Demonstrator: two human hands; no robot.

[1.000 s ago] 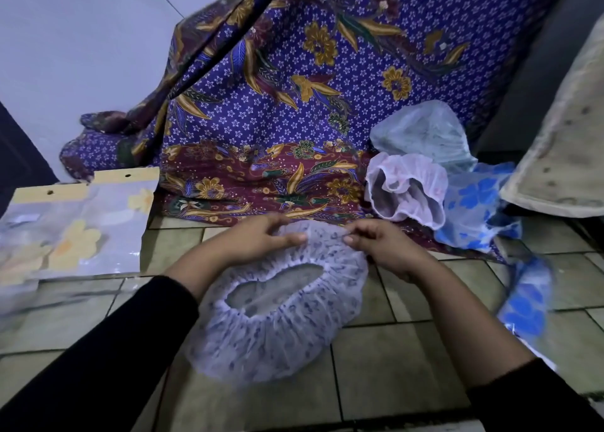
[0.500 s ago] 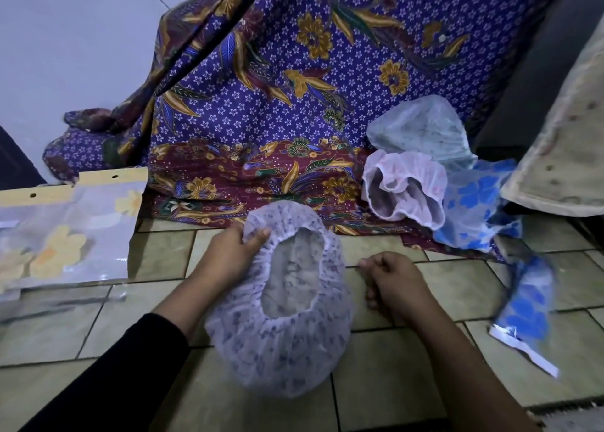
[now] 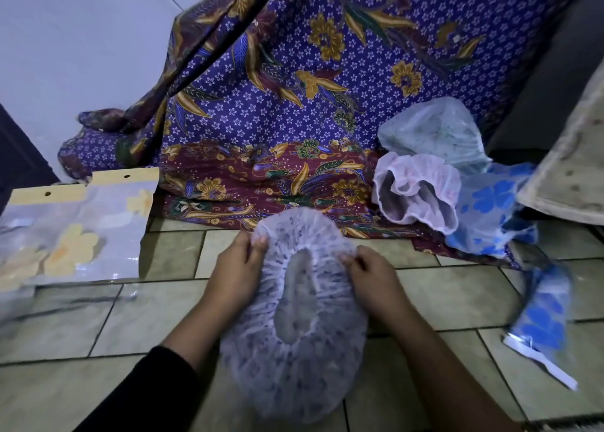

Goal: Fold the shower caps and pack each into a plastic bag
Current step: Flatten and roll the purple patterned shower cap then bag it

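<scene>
— what are the grips doing?
— left grip (image 3: 233, 269) and right grip (image 3: 372, 278) are each pinching the rim of the shower cap (image 3: 294, 350), which is lying opening-up on the tiled floor (image 3: 98, 317).
— and around it?
— plastic bags (image 3: 75, 235) are lying at left, their print too blurred to read; other caps (image 3: 418, 196) are lying at right.

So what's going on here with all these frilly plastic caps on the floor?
A person is working over a tiled floor, getting a shower cap ready to fold. Their left grip and right grip, both bare hands, pinch its gathered rim at the far end, with the opening facing up. It is not yet folded. More loose caps lie heaped on the right against a batik cloth. Clear plastic bags lie on the left.
</scene>
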